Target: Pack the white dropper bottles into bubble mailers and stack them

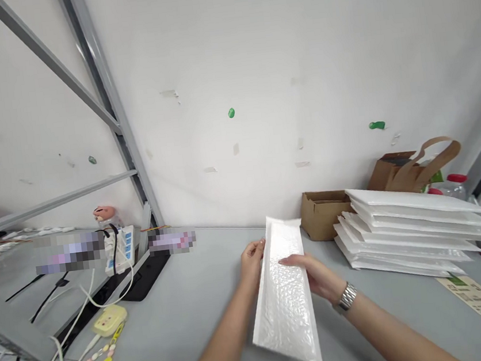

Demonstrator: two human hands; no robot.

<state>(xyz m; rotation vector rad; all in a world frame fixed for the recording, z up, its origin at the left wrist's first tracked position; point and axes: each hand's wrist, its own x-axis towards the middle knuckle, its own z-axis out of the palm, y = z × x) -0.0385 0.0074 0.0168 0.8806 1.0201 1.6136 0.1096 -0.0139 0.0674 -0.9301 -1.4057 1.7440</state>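
Left hand (252, 261) and right hand (307, 274) clamp one bubble mailer (283, 303); one stack of mailers (406, 231) sits at 2 o'clock.

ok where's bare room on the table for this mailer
Widest bare grey table lies between the yellow pouch and the bubble mailer in your left hand. A narrower strip runs between your right forearm and the white mailer stack. Crowded: that stack, the cardboard box, the cabled power strip.

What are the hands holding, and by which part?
A white padded mailer, held by its long side edges near the upper end: the left hand on the left edge, the right hand on the right edge.
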